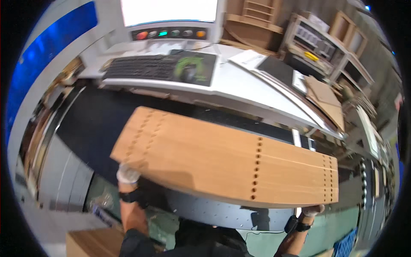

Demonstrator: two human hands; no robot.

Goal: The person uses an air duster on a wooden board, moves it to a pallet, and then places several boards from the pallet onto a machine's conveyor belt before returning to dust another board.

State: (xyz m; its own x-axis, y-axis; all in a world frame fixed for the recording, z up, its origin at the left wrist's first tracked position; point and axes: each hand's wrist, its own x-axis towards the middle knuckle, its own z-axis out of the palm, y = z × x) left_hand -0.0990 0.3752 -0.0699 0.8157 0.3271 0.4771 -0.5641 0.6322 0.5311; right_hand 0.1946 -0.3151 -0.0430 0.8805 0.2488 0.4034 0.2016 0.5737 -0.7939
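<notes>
A long light-brown wooden board [205,158] is held out level in front of me, above the dark machine bed. Rows of drilled holes cross it: small ones near both ends and a line of larger dark ones right of the middle. My left hand [128,173], in a pale glove, grips its near edge by the left end. At the near right corner my right hand [313,210] holds the same edge from below. The fingers of both hands are partly hidden by the board. Both wrists wear dark bands.
Behind the board runs a white desk [239,90] with a black keyboard [141,67], a mouse [187,73] and a lit screen [169,10] above a row of buttons. Flat panels [321,96] lie on the desk's right. A cardboard box [92,242] stands at lower left.
</notes>
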